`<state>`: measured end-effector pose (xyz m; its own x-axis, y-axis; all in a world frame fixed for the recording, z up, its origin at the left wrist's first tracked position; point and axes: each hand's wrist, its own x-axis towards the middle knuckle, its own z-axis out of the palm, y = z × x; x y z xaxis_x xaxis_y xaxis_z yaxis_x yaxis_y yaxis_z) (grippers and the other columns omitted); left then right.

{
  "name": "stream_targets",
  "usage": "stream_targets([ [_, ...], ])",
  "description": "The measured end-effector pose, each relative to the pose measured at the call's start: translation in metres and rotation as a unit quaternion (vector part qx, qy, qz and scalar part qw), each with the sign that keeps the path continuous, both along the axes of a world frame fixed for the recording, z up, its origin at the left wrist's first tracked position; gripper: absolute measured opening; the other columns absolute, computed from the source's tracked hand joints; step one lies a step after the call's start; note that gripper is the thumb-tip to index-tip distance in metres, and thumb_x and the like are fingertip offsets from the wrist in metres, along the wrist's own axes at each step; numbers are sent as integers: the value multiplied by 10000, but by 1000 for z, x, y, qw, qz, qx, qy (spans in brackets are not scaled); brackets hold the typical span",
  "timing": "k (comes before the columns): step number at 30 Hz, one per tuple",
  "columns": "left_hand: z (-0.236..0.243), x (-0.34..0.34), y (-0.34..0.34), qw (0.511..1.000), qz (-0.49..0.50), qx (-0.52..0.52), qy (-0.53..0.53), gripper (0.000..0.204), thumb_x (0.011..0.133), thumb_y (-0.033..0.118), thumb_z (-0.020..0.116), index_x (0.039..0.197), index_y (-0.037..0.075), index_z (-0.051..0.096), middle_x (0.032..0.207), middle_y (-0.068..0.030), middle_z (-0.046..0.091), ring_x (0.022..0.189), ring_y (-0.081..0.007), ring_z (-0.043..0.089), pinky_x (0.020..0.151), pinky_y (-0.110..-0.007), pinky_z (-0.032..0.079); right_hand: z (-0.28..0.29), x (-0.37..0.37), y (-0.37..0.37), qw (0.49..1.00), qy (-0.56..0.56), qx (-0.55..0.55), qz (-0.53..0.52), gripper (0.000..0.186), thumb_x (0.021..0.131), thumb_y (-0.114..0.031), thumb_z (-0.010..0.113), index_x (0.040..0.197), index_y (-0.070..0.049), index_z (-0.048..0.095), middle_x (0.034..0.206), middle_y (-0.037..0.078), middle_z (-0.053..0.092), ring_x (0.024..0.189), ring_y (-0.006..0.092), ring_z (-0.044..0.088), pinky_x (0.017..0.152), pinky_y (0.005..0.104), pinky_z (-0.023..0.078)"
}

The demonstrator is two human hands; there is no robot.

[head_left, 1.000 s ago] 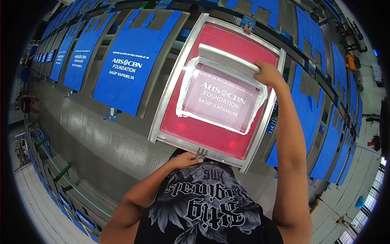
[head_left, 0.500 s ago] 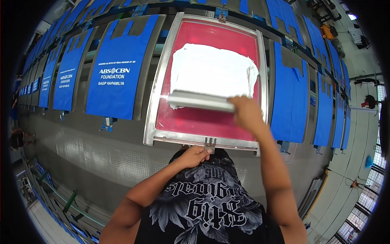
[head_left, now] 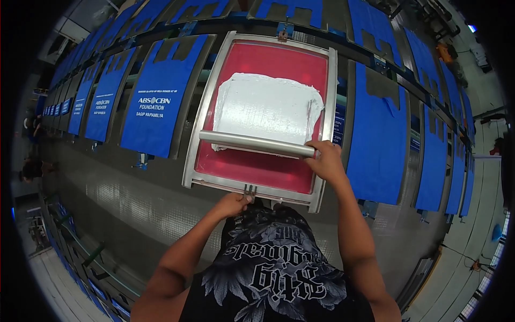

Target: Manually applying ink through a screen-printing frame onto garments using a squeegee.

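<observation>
A screen-printing frame [head_left: 329, 115] with silver metal sides and a pink-red mesh [head_left: 252, 169] is in front of my body. White ink [head_left: 263, 104] covers much of the mesh in a thick patch with ragged edges. Across the near part of that patch lies a long silver squeegee [head_left: 252, 143], and my right hand [head_left: 327, 161] grips its right end. My left hand [head_left: 234, 204] is closed at the frame's near bar, its fingers on a small metal bracket [head_left: 250, 191]. What lies under the frame is hidden.
Blue bag-shaped sheets lie on boards to both sides; the left sheet [head_left: 166, 96] bears white print, the right sheet [head_left: 378, 145] shows none. More boards with blue sheets run along the far side. A grey surface [head_left: 134, 198] extends at the near left.
The frame, with both hands, has shifted left relative to the boards. A strip of printed blue material now shows past its right side. The squeegee stays near the ink's near edge.
</observation>
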<state>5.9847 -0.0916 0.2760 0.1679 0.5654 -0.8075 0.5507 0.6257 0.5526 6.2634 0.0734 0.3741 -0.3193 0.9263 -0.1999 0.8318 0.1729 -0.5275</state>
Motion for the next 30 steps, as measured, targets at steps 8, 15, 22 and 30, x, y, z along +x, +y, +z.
stream_targets([
  [8, 33, -97, 95, 855, 212, 383, 277, 379, 924, 364, 533, 981, 6, 643, 917, -229, 652, 875, -383, 632, 744, -452, 477, -49, 23, 30, 936, 302, -133, -120, 405, 732, -241, 789, 1018, 22, 674, 874, 95, 701, 821, 142, 649, 733, 277, 501],
  [15, -10, -131, 116, 897, 264, 331, 130, 546, 1004, 400, 405, 1304, -48, 489, 1247, -186, 578, 1119, -273, 559, 959, -334, 417, -55, 25, 36, 902, 357, -147, -196, 411, 732, -234, 794, 1047, 5, 681, 901, 73, 690, 775, 135, 625, 703, 263, 498],
  [22, 45, -6, 96, 885, 329, 327, 25, 472, 1016, 322, 410, 1333, -22, 475, 1229, -162, 582, 1130, -222, 540, 981, -321, 401, 16, 142, 8, 909, 332, -128, -218, 338, 722, -119, 769, 1017, 19, 679, 912, 61, 681, 854, 148, 616, 788, 286, 490],
  [30, 22, 226, 108, 895, 278, 348, 11, 455, 999, 305, 466, 1301, -33, 506, 1192, -188, 611, 1086, -231, 575, 923, -318, 441, 27, 368, -22, 910, 301, -58, -278, 376, 671, -99, 769, 1015, 29, 688, 895, 90, 691, 839, 166, 637, 790, 306, 497],
])
